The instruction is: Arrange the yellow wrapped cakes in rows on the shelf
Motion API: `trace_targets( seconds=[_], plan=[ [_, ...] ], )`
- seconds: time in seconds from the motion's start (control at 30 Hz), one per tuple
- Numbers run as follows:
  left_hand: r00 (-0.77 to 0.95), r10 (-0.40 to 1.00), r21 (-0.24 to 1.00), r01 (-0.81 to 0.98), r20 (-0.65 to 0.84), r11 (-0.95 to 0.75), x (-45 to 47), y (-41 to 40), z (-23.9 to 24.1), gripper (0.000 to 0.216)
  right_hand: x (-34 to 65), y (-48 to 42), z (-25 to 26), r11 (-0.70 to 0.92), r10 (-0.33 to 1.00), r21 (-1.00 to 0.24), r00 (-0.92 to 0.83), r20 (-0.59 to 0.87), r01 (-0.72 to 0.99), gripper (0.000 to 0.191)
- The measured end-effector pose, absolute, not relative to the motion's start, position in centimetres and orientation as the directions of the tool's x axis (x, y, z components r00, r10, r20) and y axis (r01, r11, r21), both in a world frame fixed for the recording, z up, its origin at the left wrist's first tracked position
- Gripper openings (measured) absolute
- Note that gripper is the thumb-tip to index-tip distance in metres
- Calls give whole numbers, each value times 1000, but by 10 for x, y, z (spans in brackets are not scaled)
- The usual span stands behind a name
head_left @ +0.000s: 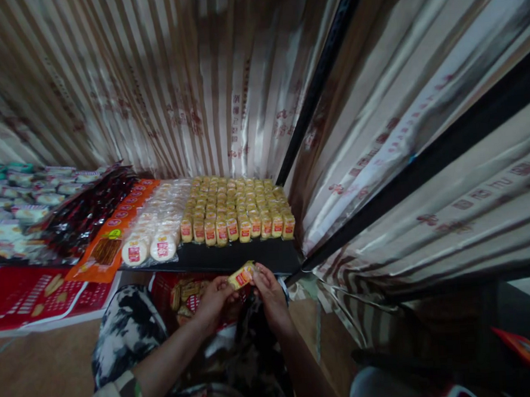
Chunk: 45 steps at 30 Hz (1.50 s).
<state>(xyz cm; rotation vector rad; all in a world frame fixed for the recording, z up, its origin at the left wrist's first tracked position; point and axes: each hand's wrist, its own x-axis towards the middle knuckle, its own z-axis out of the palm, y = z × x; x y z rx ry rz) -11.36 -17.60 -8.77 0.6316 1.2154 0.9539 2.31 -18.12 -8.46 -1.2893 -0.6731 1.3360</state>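
Observation:
Between my two hands is a small yellow wrapped snack pack (241, 276) with a red label. My left hand (215, 300) pinches its left end, and my right hand (271, 294) grips its right end. Beneath them, between my knees, a red box or bag (163, 288) holds more wrapped snacks (190, 299), partly hidden by my left arm. Just beyond my hands, rows of similar yellow packs (236, 212) stand on a black shelf (215, 258), the front ones showing red labels.
Left of the yellow packs lie round white wrapped crackers (162, 246), an orange bag (106, 244), dark shiny packets (89, 215) and white-green packets (17, 195). Striped curtains (221, 75) hang behind. Black poles (323, 57) slant at the right. A red printed sheet (33, 296) lies at left.

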Motion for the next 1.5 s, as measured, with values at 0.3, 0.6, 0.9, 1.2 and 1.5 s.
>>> trace_targets(
  seconds=[0.3, 0.6, 0.9, 1.2, 1.5],
  plan=[
    [92, 901, 893, -125, -424, 433, -75, -161, -86, 25, 34, -175, -101, -119, 960, -976, 231, -160, -181, 45],
    [80, 986, 889, 426, 148, -168, -61, -132, -83, 26, 72, -126, -106, 43, 896, -878, 371, 245, 476, 41],
    [131, 958, 902, 326, 254, -284, -41, -113, -88, 44, 65, -81, -102, 59, 904, -786, 301, 304, 616, 41],
    [95, 969, 917, 316, 226, -245, -40, -104, -98, 49, 57, -77, -107, 167, 855, -822, 335, 396, 544, 38],
    [94, 979, 924, 325, 182, -203, -40, -102, -94, 51, 58, -77, -106, 221, 841, -757, 272, 467, 615, 35]
  ],
)
